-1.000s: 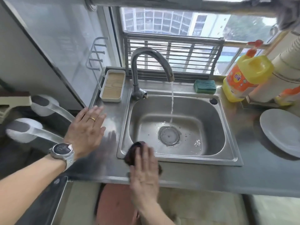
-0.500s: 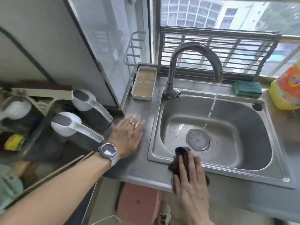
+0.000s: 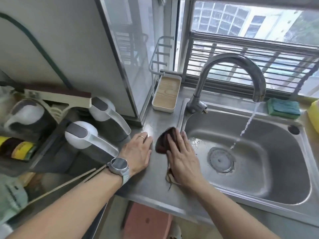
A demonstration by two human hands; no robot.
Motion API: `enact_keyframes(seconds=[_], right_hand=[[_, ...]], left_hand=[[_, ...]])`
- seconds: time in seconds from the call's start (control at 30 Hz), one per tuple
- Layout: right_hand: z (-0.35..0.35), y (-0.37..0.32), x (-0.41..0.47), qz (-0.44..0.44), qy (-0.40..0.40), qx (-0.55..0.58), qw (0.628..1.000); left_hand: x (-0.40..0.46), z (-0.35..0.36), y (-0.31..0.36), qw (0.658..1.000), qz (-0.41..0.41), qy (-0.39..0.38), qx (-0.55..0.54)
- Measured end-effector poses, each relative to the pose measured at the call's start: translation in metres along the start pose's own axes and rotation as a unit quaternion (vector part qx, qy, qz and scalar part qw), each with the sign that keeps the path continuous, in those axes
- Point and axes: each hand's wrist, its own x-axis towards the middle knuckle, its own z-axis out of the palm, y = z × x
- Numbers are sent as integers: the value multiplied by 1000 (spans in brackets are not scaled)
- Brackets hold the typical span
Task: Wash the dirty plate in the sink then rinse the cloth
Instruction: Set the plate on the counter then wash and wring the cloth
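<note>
Since the earlier frame, the right hand has slid the dark cloth from the sink's front rim to the bench just left of the sink. Its fingers lie flat and together, pressing the cloth down. Left of the cloth, the left hand rests open-palmed on the bench. Water runs from the tap into the sink.

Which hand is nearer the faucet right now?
Right. The right hand lies flat on the dark cloth at the sink's left rim, below the faucet. The left hand rests flat on the counter farther left.
</note>
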Motion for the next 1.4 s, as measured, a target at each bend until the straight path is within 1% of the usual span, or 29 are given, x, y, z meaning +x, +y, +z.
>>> enact_keyframes(seconds=[0.03, 0.1, 0.17, 0.23, 0.27, 0.33, 0.4, 0.43, 0.47, 0.53, 0.6, 0.67, 0.7, 0.73, 0.77, 0.87, 0.9, 0.93, 0.97, 1.0, 1.07, 1.1, 1.17, 1.2, 1.23, 1.27, 1.33, 1.4], right_hand=[[0, 4, 29, 0, -6, -4, 1000], [1, 13, 74, -28, -26, -26, 999], [0, 13, 89, -46, -17, -33, 998], [-2, 1, 65, -53, -1, -17, 998], [-4, -9, 42, -76, -4, -2, 997], [-7, -32, -19, -166, -41, 20, 985], [-14, -42, -65, -250, -81, 29, 964], [-14, -37, -70, -278, -86, 27, 956], [-14, -29, -63, -283, -94, 27, 954], [-5, -9, -21, -233, -66, 27, 970], [-3, 9, 38, -120, -31, 15, 992], [-6, 19, 78, -10, -3, 11, 1000], [-5, 17, 80, 15, 12, 10, 1000], [-3, 11, 69, 11, 25, 6, 1000], [-3, 2, 48, -16, 31, 6, 999], [-7, -26, -44, -107, -1, 34, 994], [-6, -29, -68, -123, 2, 33, 992], [-5, -30, -85, -122, 16, 34, 992], [-5, -31, -95, -98, 26, 40, 994], [-1, -31, -99, -43, 34, 63, 997], [-1, -31, -85, 81, 19, 112, 990], [0, -30, -69, 146, 18, 140, 979], [-2, -29, -19, 254, 51, 188, 947], [-9, -27, 10, 283, 36, 230, 931], [-9, -23, 34, 302, 43, 244, 921], [-5, -17, 48, 314, 54, 249, 915], [-2, -7, 43, 269, 41, 222, 936], [-6, 2, -5, 198, -21, 177, 964]], left_hand=[[-1, 4, -2, 1000, 0, 3, -11], [-1, 8, -2, 999, -16, 17, -36], [1, 4, 1, 995, -42, 49, -78], [8, -3, 2, 984, -77, 84, -138], [14, -7, 2, 976, -100, 96, -169], [22, -15, 5, 959, -148, 107, -218], [26, -20, 11, 950, -174, 97, -241], [26, -20, 13, 949, -174, 90, -249], [27, -20, 15, 948, -170, 85, -255], [29, -19, 15, 948, -168, 71, -260], [31, -17, 16, 950, -165, 60, -260], [33, -16, 18, 950, -166, 53, -260], [35, -16, 19, 948, -170, 49, -265], [36, -18, 20, 946, -174, 48, -269], [40, -20, 20, 944, -178, 49, -273], [50, -28, 24, 937, -190, 42, -289], [54, -31, 28, 935, -191, 37, -296], [58, -34, 32, 933, -188, 34, -304], [62, -38, 37, 932, -180, 34, -311], [66, -42, 41, 933, -170, 35, -317], [75, -48, 49, 934, -153, 41, -321], [79, -49, 52, 936, -145, 42, -317], [87, -49, 60, 942, -125, 45, -309], [91, -48, 64, 944, -109, 52, -306], [95, -46, 68, 947, -92, 57, -301], [99, -43, 73, 951, -74, 62, -294], [101, -31, 80, 960, -30, 67, -271], [102, -15, 85, 969, 25, 80, -232]])
